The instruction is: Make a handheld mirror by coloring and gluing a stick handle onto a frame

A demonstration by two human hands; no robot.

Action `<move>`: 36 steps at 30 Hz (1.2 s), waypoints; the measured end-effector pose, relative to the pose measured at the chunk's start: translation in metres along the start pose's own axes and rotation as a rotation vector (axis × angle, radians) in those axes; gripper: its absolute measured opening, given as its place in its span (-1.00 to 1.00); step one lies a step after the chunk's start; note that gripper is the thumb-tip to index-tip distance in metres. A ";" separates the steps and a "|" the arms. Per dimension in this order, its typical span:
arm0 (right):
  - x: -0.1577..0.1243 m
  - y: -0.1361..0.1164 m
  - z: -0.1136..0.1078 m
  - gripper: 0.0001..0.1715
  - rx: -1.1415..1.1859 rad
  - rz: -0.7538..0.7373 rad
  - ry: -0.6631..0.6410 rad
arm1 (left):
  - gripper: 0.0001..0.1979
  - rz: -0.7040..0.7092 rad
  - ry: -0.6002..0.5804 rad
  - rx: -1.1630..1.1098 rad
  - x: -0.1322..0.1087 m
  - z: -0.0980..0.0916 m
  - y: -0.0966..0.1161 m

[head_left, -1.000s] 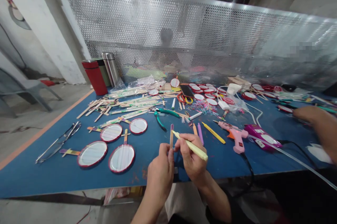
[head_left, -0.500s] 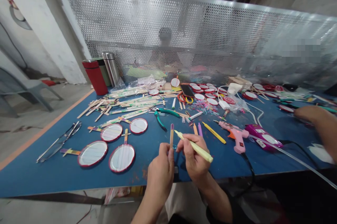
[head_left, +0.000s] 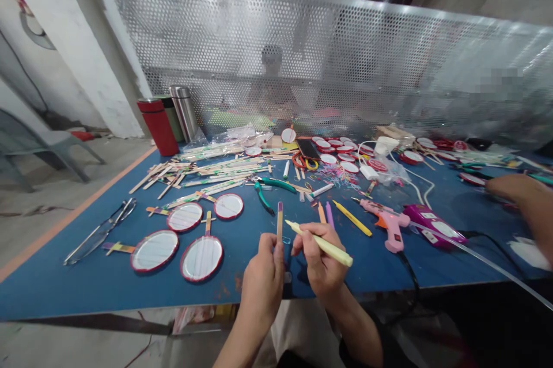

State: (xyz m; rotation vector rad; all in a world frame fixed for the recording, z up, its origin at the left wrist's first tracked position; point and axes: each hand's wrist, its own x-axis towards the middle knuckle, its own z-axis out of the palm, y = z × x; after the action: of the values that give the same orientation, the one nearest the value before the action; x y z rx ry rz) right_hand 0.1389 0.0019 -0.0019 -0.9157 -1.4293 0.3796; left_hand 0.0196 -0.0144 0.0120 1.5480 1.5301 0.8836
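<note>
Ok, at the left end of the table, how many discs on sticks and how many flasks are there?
Red-rimmed discs on sticks: 4
Flasks: 3
Total: 7

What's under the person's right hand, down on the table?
Under the right hand, which holds a pale yellow pen, lies the blue tabletop, shadowed there. The hand covers the patch directly beneath it, so anything lying there cannot be seen.
</note>
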 end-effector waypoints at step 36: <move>-0.001 -0.021 -0.031 -0.76 -0.330 -0.226 -0.098 | -0.71 -0.015 0.129 -0.286 0.003 0.000 -0.006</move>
State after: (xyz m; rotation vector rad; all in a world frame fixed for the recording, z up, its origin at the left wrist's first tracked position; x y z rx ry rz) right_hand 0.1618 -0.0213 0.0158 -0.9950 -1.6984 0.0175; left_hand 0.0169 -0.0114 0.0069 1.2932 1.4294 1.1587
